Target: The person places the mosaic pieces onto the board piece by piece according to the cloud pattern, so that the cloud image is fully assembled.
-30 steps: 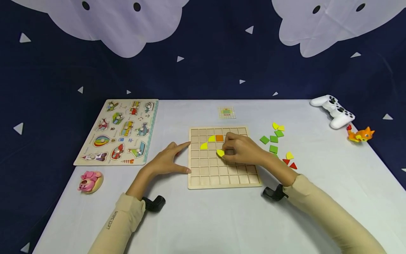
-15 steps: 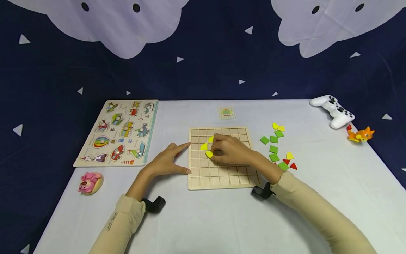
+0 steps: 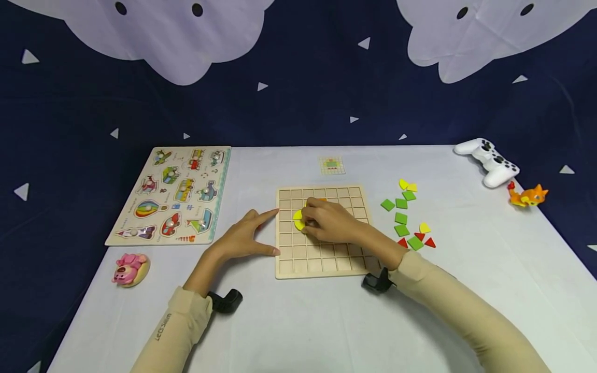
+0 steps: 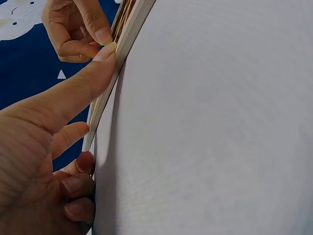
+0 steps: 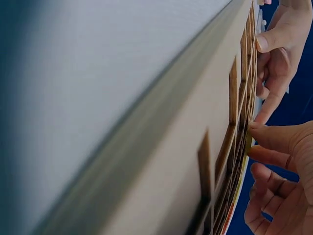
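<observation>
A wooden grid board (image 3: 326, 259) lies mid-table. My right hand (image 3: 328, 221) reaches over its upper left part and pinches a yellow quarter-round tile (image 3: 299, 225), held just below another yellow tile (image 3: 297, 214) that sits in a cell. A sliver of an orange tile (image 3: 322, 199) shows behind the knuckles. My left hand (image 3: 247, 235) rests on the table, with index finger and thumb stretched against the board's left edge. In the left wrist view the thumb (image 4: 100, 58) presses the board's side (image 4: 132, 29). The right wrist view looks along the board (image 5: 195, 147) to the fingers (image 5: 274, 142).
Loose green, yellow and red tiles (image 3: 402, 218) lie right of the board. A small pattern card (image 3: 332, 165) sits behind it. A vehicle peg puzzle (image 3: 172, 194) and a pink toy (image 3: 130, 268) are on the left. A white game controller (image 3: 487, 161) and an orange toy (image 3: 527, 196) are far right.
My right hand has carried the yellow tile leftward over the board, from near its middle to just below the seated yellow tile. The left hand has stayed put.
</observation>
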Available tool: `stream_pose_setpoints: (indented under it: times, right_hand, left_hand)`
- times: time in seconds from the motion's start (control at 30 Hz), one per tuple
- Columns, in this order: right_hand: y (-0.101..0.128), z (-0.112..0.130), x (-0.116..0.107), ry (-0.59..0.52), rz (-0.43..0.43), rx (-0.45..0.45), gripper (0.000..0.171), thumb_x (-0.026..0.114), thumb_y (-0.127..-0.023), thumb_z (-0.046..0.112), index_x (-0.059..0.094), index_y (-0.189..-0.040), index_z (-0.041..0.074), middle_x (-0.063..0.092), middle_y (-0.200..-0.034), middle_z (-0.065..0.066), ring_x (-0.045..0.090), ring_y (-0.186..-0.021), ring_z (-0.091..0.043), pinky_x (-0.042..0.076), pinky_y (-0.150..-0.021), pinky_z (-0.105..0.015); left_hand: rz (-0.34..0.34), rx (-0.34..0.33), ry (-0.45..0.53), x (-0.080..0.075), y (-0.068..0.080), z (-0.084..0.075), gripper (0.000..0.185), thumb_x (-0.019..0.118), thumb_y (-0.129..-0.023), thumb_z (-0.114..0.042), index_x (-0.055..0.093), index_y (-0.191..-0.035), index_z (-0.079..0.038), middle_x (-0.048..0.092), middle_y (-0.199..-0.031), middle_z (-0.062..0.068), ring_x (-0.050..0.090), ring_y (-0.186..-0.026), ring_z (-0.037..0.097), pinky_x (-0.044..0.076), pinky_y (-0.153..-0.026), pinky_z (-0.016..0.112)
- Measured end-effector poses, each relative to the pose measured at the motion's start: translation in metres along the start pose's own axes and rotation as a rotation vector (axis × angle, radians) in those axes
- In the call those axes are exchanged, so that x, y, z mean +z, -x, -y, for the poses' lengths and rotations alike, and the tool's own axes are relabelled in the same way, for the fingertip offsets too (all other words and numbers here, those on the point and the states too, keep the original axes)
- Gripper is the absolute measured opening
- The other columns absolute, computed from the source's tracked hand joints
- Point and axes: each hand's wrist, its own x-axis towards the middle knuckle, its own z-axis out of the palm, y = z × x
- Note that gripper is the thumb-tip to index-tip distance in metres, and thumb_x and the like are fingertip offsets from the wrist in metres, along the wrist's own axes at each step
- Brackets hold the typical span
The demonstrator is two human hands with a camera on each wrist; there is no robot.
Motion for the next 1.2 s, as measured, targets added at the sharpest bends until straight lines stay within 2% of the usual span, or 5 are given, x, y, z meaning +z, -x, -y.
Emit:
stream_pose_setpoints:
  times: [0.43,0.63,0.77,1.0,1.2]
  right_hand:
    - [-0.002,0.010,-0.002,0.005,0.030,0.104,0.012,0.075,-0.088,0.022,0.069,-0.090,0.012,0.053,-0.088,-0.002,0.048,-0.075,-0.013,0.042,-0.062,-0.024]
    - [0.007,0.002,-0.017,-0.004,-0.019,0.143,0.024,0.075,-0.089,0.026,0.075,-0.104,0.007,0.058,-0.095,-0.006,0.052,-0.076,-0.014,0.047,-0.066,-0.028]
    - [0.021,-0.021,-0.035,0.019,-0.059,0.207,0.026,0.073,-0.090,0.021,0.075,-0.110,0.005,0.058,-0.097,-0.008,0.050,-0.075,-0.016,0.046,-0.065,-0.030]
    - [0.053,-0.080,-0.066,0.125,-0.094,0.354,0.027,0.071,-0.090,0.013,0.073,-0.115,0.005,0.058,-0.101,-0.013,0.050,-0.076,-0.021,0.045,-0.061,-0.036]
    - [0.079,-0.123,-0.086,0.222,-0.063,0.474,0.030,0.066,-0.089,0.007,0.072,-0.119,0.004,0.056,-0.105,-0.017,0.054,-0.087,-0.028,0.048,-0.065,-0.043]
  left_hand:
    - [-0.005,-0.008,-0.021,0.000,0.002,-0.001,0.100,0.088,-0.071,-0.045,0.037,-0.155,-0.025,0.041,-0.100,0.006,0.040,-0.082,0.020,0.034,-0.072,0.034]
    - [-0.002,-0.010,-0.022,0.001,0.002,-0.002,0.101,0.088,-0.070,-0.044,0.037,-0.155,-0.025,0.040,-0.098,0.006,0.039,-0.081,0.020,0.032,-0.071,0.034]
    - [-0.006,-0.010,-0.026,0.000,0.001,-0.001,0.101,0.088,-0.070,-0.044,0.037,-0.155,-0.024,0.041,-0.098,0.006,0.039,-0.082,0.020,0.032,-0.071,0.034]
    - [-0.008,-0.006,-0.036,0.000,0.001,0.001,0.101,0.088,-0.070,-0.045,0.037,-0.155,-0.024,0.043,-0.100,0.006,0.040,-0.082,0.020,0.034,-0.072,0.034]
    - [-0.006,0.001,-0.018,0.001,0.001,0.001,0.101,0.088,-0.070,-0.044,0.037,-0.155,-0.024,0.042,-0.099,0.007,0.040,-0.081,0.020,0.033,-0.071,0.034]
